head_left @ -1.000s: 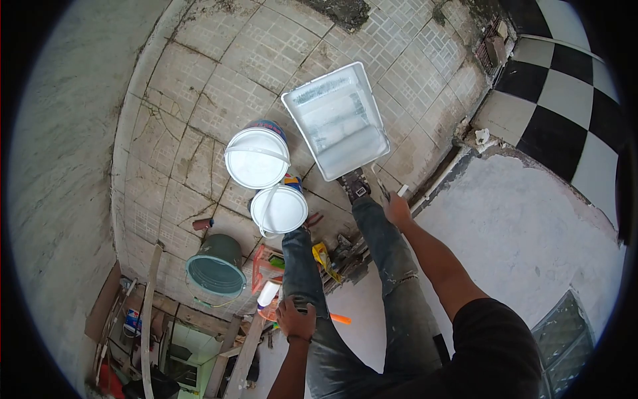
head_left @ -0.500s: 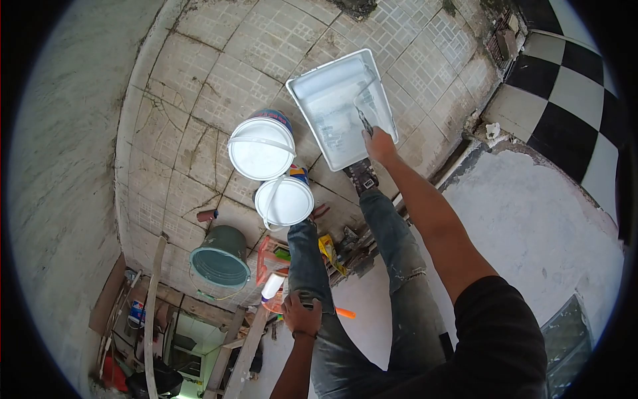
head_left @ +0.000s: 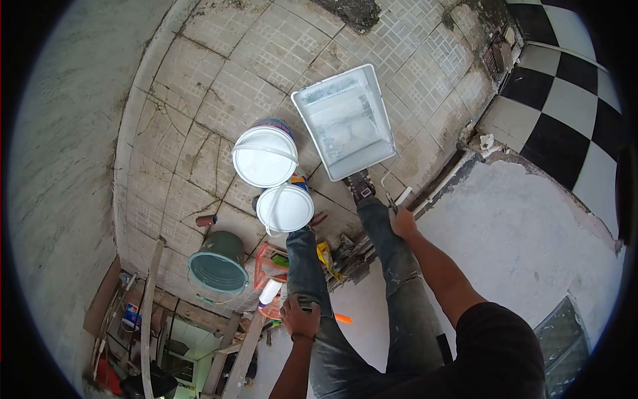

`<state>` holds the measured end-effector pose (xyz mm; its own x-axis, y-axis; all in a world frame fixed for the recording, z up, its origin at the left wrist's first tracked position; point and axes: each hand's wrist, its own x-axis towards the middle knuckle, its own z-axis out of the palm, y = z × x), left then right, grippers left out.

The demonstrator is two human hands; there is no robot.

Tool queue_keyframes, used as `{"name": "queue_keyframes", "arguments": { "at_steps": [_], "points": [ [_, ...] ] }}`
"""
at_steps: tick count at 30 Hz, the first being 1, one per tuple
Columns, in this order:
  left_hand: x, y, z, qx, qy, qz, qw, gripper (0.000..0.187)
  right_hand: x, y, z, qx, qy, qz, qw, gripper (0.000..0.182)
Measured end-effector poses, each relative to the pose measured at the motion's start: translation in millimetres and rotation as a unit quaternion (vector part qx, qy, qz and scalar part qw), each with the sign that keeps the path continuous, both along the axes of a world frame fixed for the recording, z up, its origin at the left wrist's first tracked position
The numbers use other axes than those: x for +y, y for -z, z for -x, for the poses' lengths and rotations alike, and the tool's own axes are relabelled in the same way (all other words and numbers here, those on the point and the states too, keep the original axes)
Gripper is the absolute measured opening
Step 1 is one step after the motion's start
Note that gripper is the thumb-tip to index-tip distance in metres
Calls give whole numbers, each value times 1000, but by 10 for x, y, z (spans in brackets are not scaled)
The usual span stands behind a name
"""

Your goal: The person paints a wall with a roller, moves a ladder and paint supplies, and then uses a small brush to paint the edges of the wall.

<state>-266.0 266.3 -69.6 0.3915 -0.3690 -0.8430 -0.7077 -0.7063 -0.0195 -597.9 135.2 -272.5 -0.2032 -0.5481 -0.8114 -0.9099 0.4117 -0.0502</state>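
Roller frame [head_left: 397, 198], small and wire-handled, sits gripped in the right hand [head_left: 403, 223] just above the right knee, its long axis slanting up and away toward the near corner of the paint tray [head_left: 345, 122] on the tiled floor [head_left: 199, 100]. The left hand [head_left: 300, 316] lies closed on the left thigh, touching an orange-handled tool [head_left: 341, 318]. Two white buckets [head_left: 266, 156] stand just left of the tray, a green bucket [head_left: 216, 265] farther left.

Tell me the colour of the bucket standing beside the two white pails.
Dark green bucket, with a lighter teal inside; the head view shows it.
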Motion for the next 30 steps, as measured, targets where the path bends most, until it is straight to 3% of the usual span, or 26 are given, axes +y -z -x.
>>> {"name": "queue_keyframes", "arguments": {
  "at_steps": [3, 13, 19, 26, 30],
  "points": [
    [-48, -33, -24, 2, 1, 1, 1000, 52, -94, -85, -21, 3, 30, -35, 999, 36],
    [-48, -26, -104, 11, -18, 9, 1000, 53, -1113, 523, -336, -61, -3, 92, 994, 38],
    [-1, -27, -71, 1, -28, 18, 999, 54, -1739, 488, -677, -67, -12, 104, 992, 42],
    [-44, -72, -11, -5, -75, -4, 997, 56, -820, 302, -225, -33, -35, 52, 998, 43],
    [-29, -85, 39, -4, -107, 0, 994, 57, -509, 53, -48, 3, -57, -53, 997, 48]
  ]
}}
